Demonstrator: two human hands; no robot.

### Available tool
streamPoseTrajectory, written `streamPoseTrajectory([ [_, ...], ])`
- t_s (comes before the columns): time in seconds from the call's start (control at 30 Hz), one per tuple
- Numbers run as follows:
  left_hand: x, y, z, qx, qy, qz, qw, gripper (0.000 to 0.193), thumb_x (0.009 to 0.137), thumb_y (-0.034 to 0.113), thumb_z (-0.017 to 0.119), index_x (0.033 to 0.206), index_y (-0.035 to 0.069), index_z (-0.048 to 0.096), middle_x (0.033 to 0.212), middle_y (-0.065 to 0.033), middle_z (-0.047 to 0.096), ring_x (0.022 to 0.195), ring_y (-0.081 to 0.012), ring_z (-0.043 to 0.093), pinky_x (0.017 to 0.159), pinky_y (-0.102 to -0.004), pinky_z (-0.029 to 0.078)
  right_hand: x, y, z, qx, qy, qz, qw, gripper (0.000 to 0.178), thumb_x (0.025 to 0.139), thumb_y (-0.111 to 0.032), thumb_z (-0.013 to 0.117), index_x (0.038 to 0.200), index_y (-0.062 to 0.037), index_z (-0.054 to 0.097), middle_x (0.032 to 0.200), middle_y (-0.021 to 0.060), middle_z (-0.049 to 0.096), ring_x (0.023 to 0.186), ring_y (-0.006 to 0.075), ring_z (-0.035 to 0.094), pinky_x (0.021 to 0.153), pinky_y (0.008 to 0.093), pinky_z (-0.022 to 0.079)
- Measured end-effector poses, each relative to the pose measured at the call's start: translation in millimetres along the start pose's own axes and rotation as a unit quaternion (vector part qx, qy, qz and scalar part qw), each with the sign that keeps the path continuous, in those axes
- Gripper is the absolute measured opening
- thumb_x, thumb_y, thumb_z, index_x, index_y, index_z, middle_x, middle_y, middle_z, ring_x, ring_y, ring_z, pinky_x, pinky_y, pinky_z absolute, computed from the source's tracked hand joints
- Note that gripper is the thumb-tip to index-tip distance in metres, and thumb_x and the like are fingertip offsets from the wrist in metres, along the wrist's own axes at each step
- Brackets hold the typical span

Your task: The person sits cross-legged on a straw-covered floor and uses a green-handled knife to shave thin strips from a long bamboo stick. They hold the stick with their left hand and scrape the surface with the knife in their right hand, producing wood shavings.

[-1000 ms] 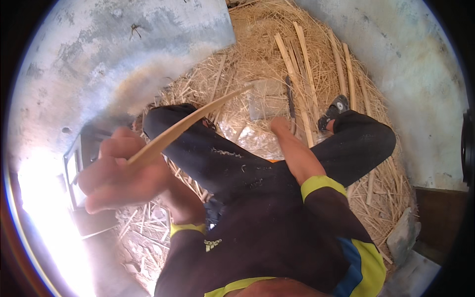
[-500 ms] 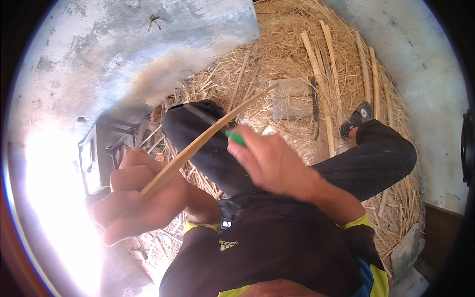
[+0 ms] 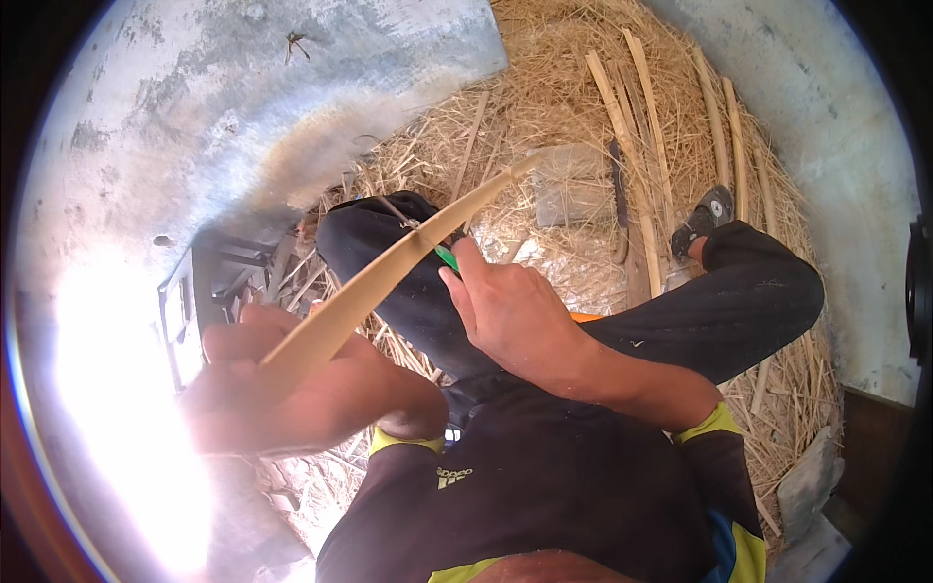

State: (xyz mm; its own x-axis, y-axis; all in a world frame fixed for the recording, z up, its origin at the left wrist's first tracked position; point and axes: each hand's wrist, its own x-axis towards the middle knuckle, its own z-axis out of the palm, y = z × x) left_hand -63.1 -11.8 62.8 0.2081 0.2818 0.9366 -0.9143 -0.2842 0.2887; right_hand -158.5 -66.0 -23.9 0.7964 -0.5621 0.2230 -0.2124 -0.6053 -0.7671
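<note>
My left hand is closed around the near end of a long, flat wooden strip, which looks like split bamboo. The strip slants up and away to the right, its far tip above a grey block. In my right hand is a green-handled knife, gripped close to the strip's middle. Its thin blade shows beyond the strip, over my left knee, and crosses behind it; whether the edge touches the wood I cannot tell. Glare washes out part of my left hand.
Straw and shavings cover the floor. Several long strips lie at the far right, beside a dark blade-like tool. The grey block lies ahead. A dark metal frame stands left, and pale walls enclose the space.
The strip has rolled so that more of its broad face shows. My left hand has shifted slightly, and the knife's blade has changed angle behind the strip. My right hand stays near the strip.
</note>
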Motion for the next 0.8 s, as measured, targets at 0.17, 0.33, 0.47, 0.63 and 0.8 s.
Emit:
streamPoseTrajectory([
  [0.17,4.8,-6.3,-3.2,0.211,-0.015,0.127,0.969,0.042,0.101,0.035,0.022,0.072,0.009,0.036,0.048,-0.0001,0.036,0.036,-0.0061,0.034,0.033,-0.0176,0.030,3.0,9.8,9.9,-0.021,0.043,-0.022,0.999,0.019,0.094,-0.018,0.050,0.093,-0.0003,0.044,0.059,0.0165,0.055,0.052,0.0356,0.057,0.046,0.0442,0.045],
  [0.33,13.5,-15.7,-5.8,0.335,-0.025,0.204,0.920,0.040,0.101,0.032,0.022,0.073,0.008,0.037,0.048,-0.0004,0.039,0.036,-0.0056,0.037,0.032,-0.0175,0.032,5.6,-1.8,5.6,-0.056,0.008,0.004,0.998,0.019,0.094,-0.019,0.049,0.093,-0.0009,0.044,0.057,0.0162,0.055,0.050,0.0352,0.058,0.045,0.0440,0.046],
  [0.47,13.1,-17.2,-5.1,0.300,-0.036,0.194,0.933,0.041,0.102,0.029,0.018,0.075,0.008,0.038,0.048,0.0003,0.041,0.035,-0.0050,0.037,0.032,-0.0168,0.033,5.4,23.1,14.0,-0.101,0.047,0.013,0.994,0.020,0.094,-0.020,0.049,0.092,-0.0009,0.044,0.055,0.0165,0.055,0.047,0.0357,0.057,0.043,0.0451,0.045],
  [0.63,8.3,-10.3,1.2,0.250,-0.037,0.152,0.955,0.042,0.102,0.033,0.019,0.076,0.008,0.040,0.048,0.0010,0.040,0.035,-0.0055,0.036,0.032,-0.0172,0.033,2.7,14.9,4.7,-0.082,0.029,-0.011,0.996,0.019,0.094,-0.019,0.048,0.094,0.0001,0.045,0.056,0.0188,0.056,0.048,0.0366,0.058,0.044,0.0458,0.046],
  [0.8,4.3,-9.4,0.4,0.208,-0.025,0.145,0.967,0.034,0.099,0.031,0.029,0.077,0.007,0.040,0.051,0.0015,0.040,0.037,-0.0070,0.036,0.035,-0.0198,0.033,10.6,69.2,10.9,-0.150,0.023,0.071,0.986,0.019,0.095,-0.019,0.047,0.098,-0.0001,0.045,0.058,0.0203,0.058,0.053,0.0388,0.060,0.047,0.0467,0.047],
])
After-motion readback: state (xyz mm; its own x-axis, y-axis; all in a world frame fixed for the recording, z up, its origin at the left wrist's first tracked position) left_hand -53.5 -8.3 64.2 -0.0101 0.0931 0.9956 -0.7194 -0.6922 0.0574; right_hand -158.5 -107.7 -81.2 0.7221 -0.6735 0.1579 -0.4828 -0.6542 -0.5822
